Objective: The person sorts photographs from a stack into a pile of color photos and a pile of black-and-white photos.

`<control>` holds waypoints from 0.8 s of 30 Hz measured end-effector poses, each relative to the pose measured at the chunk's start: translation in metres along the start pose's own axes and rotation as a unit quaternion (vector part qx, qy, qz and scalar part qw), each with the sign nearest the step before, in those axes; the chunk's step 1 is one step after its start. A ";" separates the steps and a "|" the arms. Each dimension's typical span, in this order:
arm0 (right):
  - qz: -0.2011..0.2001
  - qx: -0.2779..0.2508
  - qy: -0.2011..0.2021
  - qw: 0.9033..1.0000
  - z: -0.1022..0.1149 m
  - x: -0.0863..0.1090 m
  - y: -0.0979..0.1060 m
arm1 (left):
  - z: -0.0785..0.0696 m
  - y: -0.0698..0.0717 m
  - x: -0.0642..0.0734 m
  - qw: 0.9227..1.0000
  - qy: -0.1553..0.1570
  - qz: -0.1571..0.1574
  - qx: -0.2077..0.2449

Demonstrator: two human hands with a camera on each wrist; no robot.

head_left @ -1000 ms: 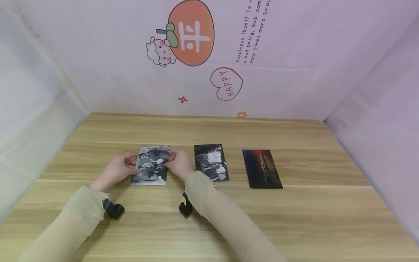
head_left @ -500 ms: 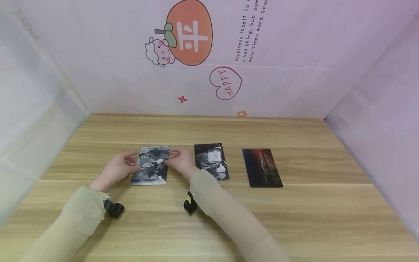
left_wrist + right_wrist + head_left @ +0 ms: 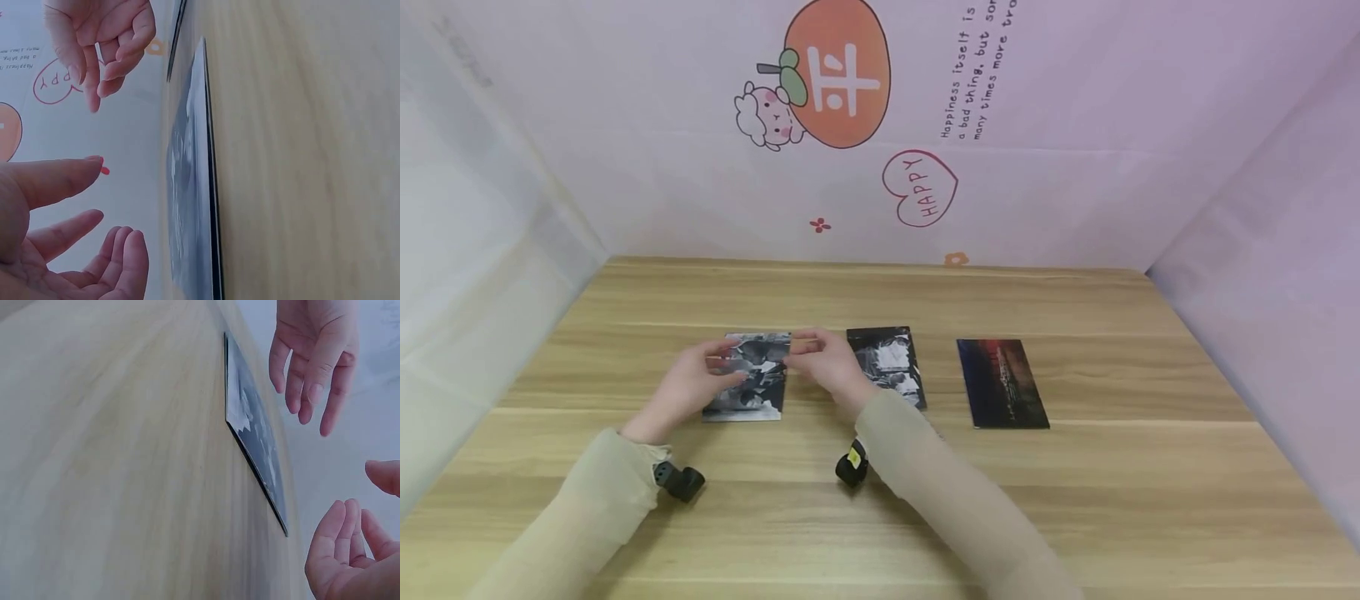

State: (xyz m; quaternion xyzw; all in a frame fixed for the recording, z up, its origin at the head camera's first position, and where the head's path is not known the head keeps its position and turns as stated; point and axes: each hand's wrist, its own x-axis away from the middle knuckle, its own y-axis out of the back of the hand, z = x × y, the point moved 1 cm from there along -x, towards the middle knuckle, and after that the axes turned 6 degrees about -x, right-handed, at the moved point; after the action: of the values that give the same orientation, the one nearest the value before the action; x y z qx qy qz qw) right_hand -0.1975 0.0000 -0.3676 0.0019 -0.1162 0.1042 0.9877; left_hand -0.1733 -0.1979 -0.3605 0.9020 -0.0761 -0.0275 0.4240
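Observation:
A black-and-white picture card [image 3: 748, 404] lies flat at the left of the group on the wooden table. Its edge looks layered in the left wrist view, where the card [image 3: 190, 187] stands apart from both hands. My left hand [image 3: 685, 382] hovers over its left side, partly hiding it, with fingers loosely bent and nothing between them. By its upper right corner, my right hand [image 3: 831, 367] is raised too, fingers relaxed and holding nothing. In the right wrist view, a gap separates my right hand [image 3: 353, 553] from the card [image 3: 253, 428].
A second black-and-white card [image 3: 891, 362] lies right of the first, partly covered by the right hand and wrist. Farther right is a dark blue and red card [image 3: 1002, 383]. White printed cloth [image 3: 1045, 208] walls the table [image 3: 1120, 500] at the back and both sides.
Both hands have let go of the left card's side edges and risen above it. The left hand has shifted right over the card. All three cards stay in place.

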 end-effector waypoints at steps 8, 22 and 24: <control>0.014 0.037 0.020 0.999 0.004 0.013 0.023 | -0.016 -0.010 0.000 0.999 0.002 -0.005 0.035; 0.011 0.055 0.038 0.998 0.000 0.031 0.066 | -0.052 -0.037 -0.007 0.995 -0.011 0.029 0.095; 0.006 0.058 0.046 0.997 -0.002 0.032 0.071 | -0.056 -0.041 -0.008 0.994 -0.010 0.033 0.101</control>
State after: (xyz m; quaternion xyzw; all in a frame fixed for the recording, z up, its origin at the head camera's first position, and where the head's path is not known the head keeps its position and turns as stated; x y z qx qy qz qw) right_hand -0.1811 0.0764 -0.3639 0.0535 -0.0648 0.1170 0.9896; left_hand -0.1700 -0.1282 -0.3562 0.9369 -0.1124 -0.0148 0.3308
